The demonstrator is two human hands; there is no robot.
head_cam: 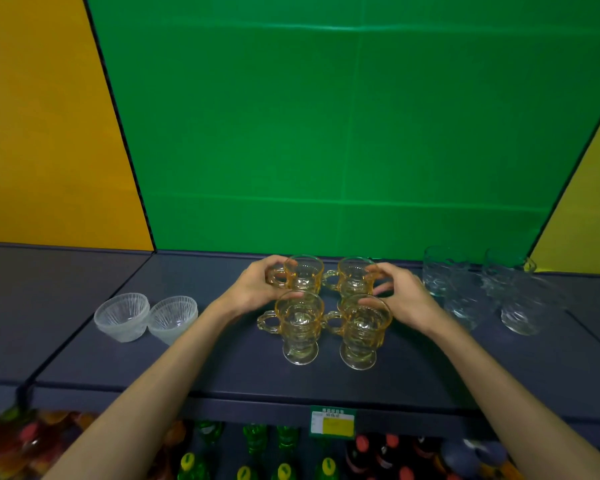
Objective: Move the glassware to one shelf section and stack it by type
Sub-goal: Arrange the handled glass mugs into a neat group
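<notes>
Left hand (257, 287) cupping rear-left mug (303, 273); right hand (404, 296) cupping rear-right mug (355, 276). Front mugs (300, 327) just nearer, on shelf (222, 368). Advice: nudge gently, keeping handles aligned.

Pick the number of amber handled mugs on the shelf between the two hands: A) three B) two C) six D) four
D: four amber mugs stand in a two-by-two block on the shelf, the left hand and right hand at the back pair.
</notes>
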